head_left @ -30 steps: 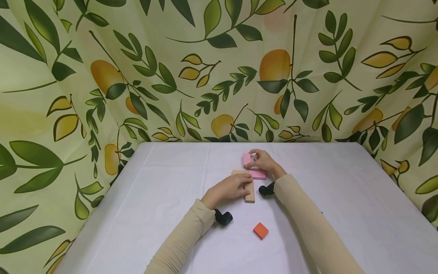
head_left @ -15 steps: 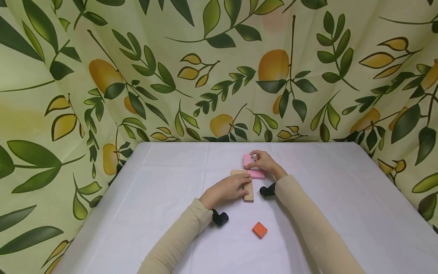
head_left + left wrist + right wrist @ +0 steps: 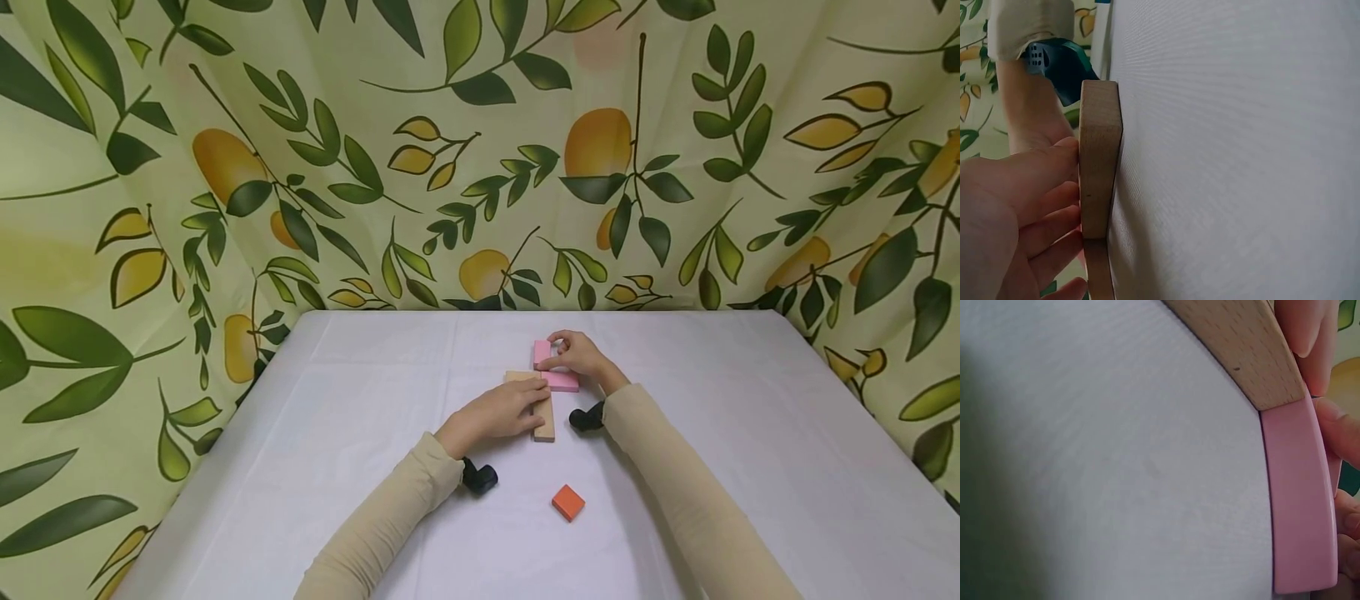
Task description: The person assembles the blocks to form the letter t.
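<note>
While the left hand rests across the wooden blocks, its fingers cover the joint between the far wooden block and the near wooden block. The left thumb touches the near wooden block without gripping it. The right hand pinches the far pink block between finger and thumb; the remaining fingers are partly hidden. The near pink block lies crosswise in front, one end abutting the wood. Only a sliver of the far pink block shows from the right wrist, so I cannot tell whether the two pink blocks touch.

The left wrist view cuts off the lower wooden piece and, at the top edge, a blue item that I cannot identify. The right wrist camera carries a patch of small marks, too small to read.

The orange block lies apart, nearer the person. The left wrist camera projects below its cuff, and the right sleeve obstructs part of the white table. A curtain printed with leaves and fruit rises behind the table.
</note>
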`<state>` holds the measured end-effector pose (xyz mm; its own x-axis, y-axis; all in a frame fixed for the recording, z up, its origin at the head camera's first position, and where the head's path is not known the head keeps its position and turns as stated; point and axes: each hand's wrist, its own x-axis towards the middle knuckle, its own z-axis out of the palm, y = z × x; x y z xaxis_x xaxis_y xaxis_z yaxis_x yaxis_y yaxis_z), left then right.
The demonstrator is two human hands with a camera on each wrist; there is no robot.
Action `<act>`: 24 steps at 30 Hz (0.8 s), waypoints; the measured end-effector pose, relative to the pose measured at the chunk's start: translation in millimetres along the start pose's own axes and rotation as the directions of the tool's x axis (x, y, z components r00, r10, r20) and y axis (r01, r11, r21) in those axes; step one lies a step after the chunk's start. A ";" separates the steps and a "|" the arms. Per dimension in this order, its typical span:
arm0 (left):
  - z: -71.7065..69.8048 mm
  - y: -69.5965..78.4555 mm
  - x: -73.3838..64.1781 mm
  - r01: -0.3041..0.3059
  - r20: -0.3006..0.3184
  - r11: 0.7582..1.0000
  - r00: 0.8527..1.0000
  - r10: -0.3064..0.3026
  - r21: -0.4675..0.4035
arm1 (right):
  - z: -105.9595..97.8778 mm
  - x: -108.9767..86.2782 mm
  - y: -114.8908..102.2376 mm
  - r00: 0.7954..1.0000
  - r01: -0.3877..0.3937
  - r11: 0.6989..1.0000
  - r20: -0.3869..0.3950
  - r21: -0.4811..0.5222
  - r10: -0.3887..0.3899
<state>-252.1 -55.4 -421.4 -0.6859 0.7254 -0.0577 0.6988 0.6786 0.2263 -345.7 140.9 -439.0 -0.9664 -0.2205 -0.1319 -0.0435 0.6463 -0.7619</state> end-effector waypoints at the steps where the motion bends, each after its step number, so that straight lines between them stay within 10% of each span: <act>1: -0.1 -0.1 0.2 0.003 0.002 1.000 1.000 -0.003 -0.008 | 0.0 0.3 0.1 1.000 -0.004 1.000 -0.002 -0.001 0.004; 24: 3.6 -3.8 1.9 0.013 0.008 0.995 1.000 -0.013 -0.098 | -0.2 -1.6 2.0 1.000 -0.017 1.000 0.019 -0.007 0.017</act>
<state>-255.3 -56.2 -425.8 -0.6930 0.7177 -0.0682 0.6662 0.6737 0.3198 -344.3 142.7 -440.2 -0.9620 -0.2233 -0.1570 -0.0289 0.6553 -0.7548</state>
